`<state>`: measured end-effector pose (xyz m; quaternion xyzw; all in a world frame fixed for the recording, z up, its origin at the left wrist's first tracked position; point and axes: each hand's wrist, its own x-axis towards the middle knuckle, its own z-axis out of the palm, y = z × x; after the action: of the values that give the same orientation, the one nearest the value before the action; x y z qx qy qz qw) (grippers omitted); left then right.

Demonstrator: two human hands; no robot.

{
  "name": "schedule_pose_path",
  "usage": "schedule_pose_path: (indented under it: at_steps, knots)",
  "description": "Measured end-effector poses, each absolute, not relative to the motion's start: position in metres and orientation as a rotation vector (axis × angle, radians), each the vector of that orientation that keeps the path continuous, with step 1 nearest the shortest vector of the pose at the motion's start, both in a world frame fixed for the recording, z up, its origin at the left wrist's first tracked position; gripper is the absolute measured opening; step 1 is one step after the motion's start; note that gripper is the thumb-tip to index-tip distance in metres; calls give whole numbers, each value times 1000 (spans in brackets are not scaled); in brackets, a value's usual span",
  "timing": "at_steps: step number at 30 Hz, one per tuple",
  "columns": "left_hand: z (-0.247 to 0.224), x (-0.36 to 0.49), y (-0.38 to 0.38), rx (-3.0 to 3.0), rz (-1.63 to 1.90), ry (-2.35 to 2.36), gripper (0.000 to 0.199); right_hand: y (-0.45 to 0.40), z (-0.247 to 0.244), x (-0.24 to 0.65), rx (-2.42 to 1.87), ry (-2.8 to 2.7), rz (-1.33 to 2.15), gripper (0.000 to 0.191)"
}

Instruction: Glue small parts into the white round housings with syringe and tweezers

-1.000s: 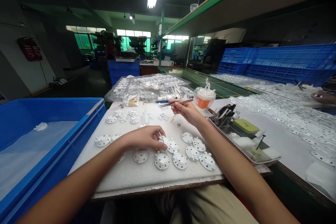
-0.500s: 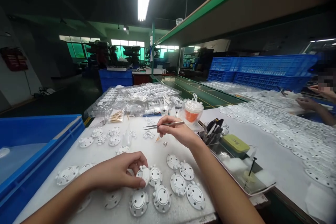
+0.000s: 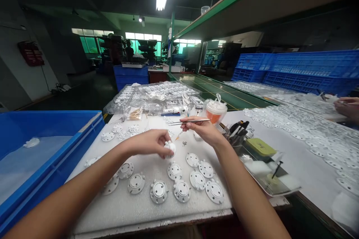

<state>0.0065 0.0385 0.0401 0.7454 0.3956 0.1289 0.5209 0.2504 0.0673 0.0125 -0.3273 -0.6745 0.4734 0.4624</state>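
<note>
My left hand (image 3: 153,142) is closed on a small white round plastic part (image 3: 171,149), raised a little over the white foam mat. Tweezers (image 3: 175,123) lie across the fingers of my right hand (image 3: 204,129), their tips pointing left. Below the same hand sticks out a thin orange-tipped tool (image 3: 178,136), mostly hidden by the fingers. Its tip is near the held part. A few tiny dark metallic bits (image 3: 184,143) lie under my right hand. Several similar white discs with dark holes, such as one disc (image 3: 159,191), lie on the mat nearer me.
A blue bin (image 3: 92,129) stands at the left. Cotton swabs (image 3: 135,113) and bagged white parts (image 3: 157,93) lie at the back. On the right are a lidded cup (image 3: 216,109) and a tool tray (image 3: 276,194) with a yellow-green box (image 3: 260,147). Another person's hand (image 3: 347,106) shows far right.
My left hand has lifted the white round part off the group of discs and carried it forward, close to my right hand. The view has shifted; my right hand keeps its tweezers.
</note>
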Motion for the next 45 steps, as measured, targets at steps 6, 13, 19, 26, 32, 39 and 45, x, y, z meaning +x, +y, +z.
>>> schedule_pose_path:
  at_steps: [6,13,19,26,32,39,45]
  knots:
    - [26,12,34,1569,581,927,36,66,12,268,-964,-1667,1031,50]
    - [10,7,25,1431,537,864,36,61,-1,273,-1093,-1548,895,45]
    - [0,15,24,1363,509,975,35,25,-38,261,-1265,-1529,831,32]
    - [-11,17,26,1438,503,1052,42,15,-43,271,-1418,-1542,787,27]
    - [-12,16,24,1507,458,1136,43,16,-43,270,-1445,-1515,761,27]
    - [-21,20,25,1514,491,1175,42,17,-44,268,-1419,-1523,776,30]
    - [-22,19,26,1503,497,1166,43,17,-43,267,-1416,-1537,774,29]
